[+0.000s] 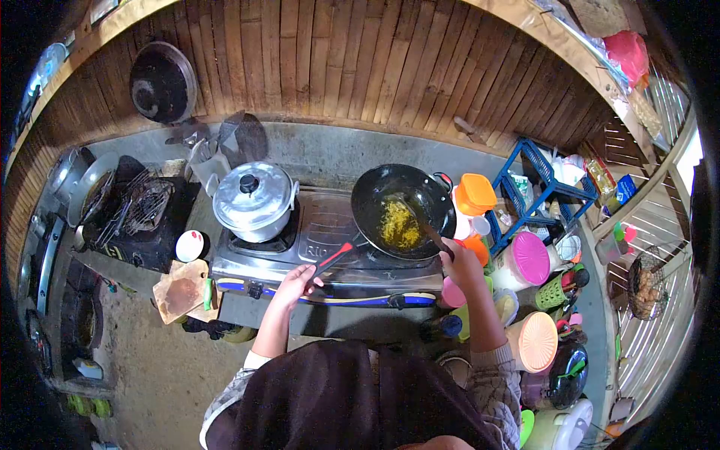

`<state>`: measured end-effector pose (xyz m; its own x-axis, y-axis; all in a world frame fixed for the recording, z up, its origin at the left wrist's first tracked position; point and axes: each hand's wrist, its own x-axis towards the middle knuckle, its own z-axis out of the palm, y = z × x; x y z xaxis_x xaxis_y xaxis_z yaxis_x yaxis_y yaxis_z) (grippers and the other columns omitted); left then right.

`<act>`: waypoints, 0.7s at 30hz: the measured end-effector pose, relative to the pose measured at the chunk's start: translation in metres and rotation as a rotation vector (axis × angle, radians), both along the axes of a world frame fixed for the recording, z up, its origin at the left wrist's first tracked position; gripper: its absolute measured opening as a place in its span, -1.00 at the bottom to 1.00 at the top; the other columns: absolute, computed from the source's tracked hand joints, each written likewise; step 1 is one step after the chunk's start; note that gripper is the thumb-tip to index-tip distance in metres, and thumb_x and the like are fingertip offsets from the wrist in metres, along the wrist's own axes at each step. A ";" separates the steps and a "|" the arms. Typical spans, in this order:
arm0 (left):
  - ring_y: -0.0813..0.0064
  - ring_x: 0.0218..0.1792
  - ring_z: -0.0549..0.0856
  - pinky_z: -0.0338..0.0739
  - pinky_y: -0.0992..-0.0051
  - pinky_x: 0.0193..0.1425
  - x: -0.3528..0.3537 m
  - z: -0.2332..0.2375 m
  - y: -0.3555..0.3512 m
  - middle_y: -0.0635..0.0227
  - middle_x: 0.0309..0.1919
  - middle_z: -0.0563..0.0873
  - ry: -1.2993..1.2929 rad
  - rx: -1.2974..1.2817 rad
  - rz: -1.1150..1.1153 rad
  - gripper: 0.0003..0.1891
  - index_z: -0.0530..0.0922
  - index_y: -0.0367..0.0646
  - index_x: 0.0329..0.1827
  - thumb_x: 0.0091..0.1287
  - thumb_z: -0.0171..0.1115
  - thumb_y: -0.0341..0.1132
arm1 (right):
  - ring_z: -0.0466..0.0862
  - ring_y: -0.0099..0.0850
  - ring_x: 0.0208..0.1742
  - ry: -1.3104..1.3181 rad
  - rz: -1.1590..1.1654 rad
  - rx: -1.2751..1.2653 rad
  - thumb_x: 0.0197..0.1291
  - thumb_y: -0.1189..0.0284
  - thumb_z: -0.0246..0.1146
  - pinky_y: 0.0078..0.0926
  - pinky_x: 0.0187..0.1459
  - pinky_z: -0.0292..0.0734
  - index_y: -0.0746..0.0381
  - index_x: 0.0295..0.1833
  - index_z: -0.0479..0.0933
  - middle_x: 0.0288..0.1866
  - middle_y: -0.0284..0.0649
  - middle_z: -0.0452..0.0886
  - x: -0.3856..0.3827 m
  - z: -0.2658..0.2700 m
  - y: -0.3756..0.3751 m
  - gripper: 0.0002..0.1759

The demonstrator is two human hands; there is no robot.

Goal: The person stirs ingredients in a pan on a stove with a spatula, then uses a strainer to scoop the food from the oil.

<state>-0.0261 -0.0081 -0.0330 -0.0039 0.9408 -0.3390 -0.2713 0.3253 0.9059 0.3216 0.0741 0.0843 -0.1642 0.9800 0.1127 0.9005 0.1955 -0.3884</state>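
A black wok (375, 199) stands on the right side of the silver gas stove (326, 279). Yellow chopped food (400, 225) in a little liquid lies in the wok. My left hand (300, 283) is closed on the wok's long black and red handle (334, 259). Closed around a dark spatula (429, 231) is my right hand (461, 264), at the wok's right rim; the spatula's far end is in the food. On the stove's left side sits a lidded silver pot (253, 202).
Left of the stove are a cutting board (182, 294) with a green-handled knife, a white bowl (190, 245) and a grill (148, 206). Orange, pink and other containers (530, 259) crowd the right side, near a blue rack (551, 180). A pan (163, 82) hangs on the wall.
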 end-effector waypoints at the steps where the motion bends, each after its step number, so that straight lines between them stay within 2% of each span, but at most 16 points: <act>1: 0.71 -0.66 0.38 0.22 0.71 -0.59 0.000 -0.001 0.000 0.35 -0.50 0.63 -0.006 0.004 -0.001 -0.74 0.41 -0.22 -0.10 0.36 -0.04 -0.19 | 0.58 -0.07 -0.15 -0.001 0.000 -0.001 0.09 0.30 0.16 -0.23 -0.15 0.47 0.22 0.04 0.45 -0.24 0.05 0.58 0.004 0.000 -0.002 -0.61; 4: 0.72 -0.65 0.39 0.23 0.71 -0.59 -0.001 -0.003 0.001 0.35 -0.50 0.63 -0.002 0.009 -0.007 -0.71 0.41 -0.23 -0.06 0.36 -0.03 -0.19 | 0.58 -0.06 -0.15 -0.003 0.030 0.015 0.08 0.33 0.16 -0.24 -0.15 0.47 0.23 0.04 0.45 -0.25 0.06 0.58 0.019 0.001 -0.012 -0.61; 6: 0.72 -0.65 0.38 0.22 0.71 -0.59 -0.001 -0.002 0.001 0.36 -0.49 0.63 0.008 -0.002 -0.006 -0.70 0.41 -0.24 -0.04 0.36 -0.03 -0.19 | 0.58 -0.03 -0.19 -0.014 0.064 -0.012 0.08 0.28 0.15 -0.12 -0.16 0.48 0.09 0.08 0.44 -0.23 0.02 0.59 0.027 0.009 -0.022 -0.60; 9: 0.72 -0.66 0.38 0.22 0.71 -0.59 -0.001 -0.001 0.001 0.36 -0.49 0.64 0.024 -0.019 -0.005 -0.68 0.41 -0.24 0.00 0.36 -0.03 -0.18 | 0.58 -0.01 -0.19 0.028 0.141 -0.009 0.07 0.31 0.14 -0.13 -0.15 0.48 0.08 0.06 0.46 -0.19 0.02 0.58 0.028 0.041 -0.045 -0.62; 10: 0.73 -0.66 0.38 0.22 0.72 -0.59 -0.001 -0.001 0.001 0.37 -0.48 0.64 0.028 -0.025 -0.002 -0.68 0.41 -0.23 0.02 0.36 -0.02 -0.18 | 0.58 -0.01 -0.19 0.029 0.138 -0.010 0.07 0.31 0.14 -0.13 -0.15 0.48 0.08 0.06 0.46 -0.19 0.02 0.58 0.029 0.049 -0.052 -0.62; 12: 0.73 -0.66 0.37 0.21 0.72 -0.59 -0.001 -0.001 0.000 0.38 -0.48 0.64 0.032 -0.021 0.001 -0.68 0.41 -0.22 0.01 0.36 -0.02 -0.18 | 0.58 -0.07 -0.15 0.028 0.106 -0.040 0.04 0.41 0.20 -0.25 -0.14 0.47 0.19 0.00 0.49 -0.21 0.02 0.59 0.034 0.059 -0.063 -0.65; 21: 0.72 -0.68 0.36 0.22 0.73 -0.59 0.002 0.006 -0.001 0.40 -0.50 0.64 0.059 -0.032 0.016 -0.72 0.45 -0.19 -0.06 0.35 -0.02 -0.17 | 0.58 -0.07 -0.18 -0.064 0.111 -0.082 -0.01 0.45 0.23 -0.28 -0.16 0.47 0.20 0.00 0.49 -0.23 0.01 0.59 0.064 0.070 -0.081 -0.62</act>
<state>-0.0246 -0.0090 -0.0268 -0.0397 0.9290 -0.3680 -0.2235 0.3507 0.9094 0.3851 -0.0065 0.1545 -0.2766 0.9608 0.0187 0.8985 0.2654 -0.3496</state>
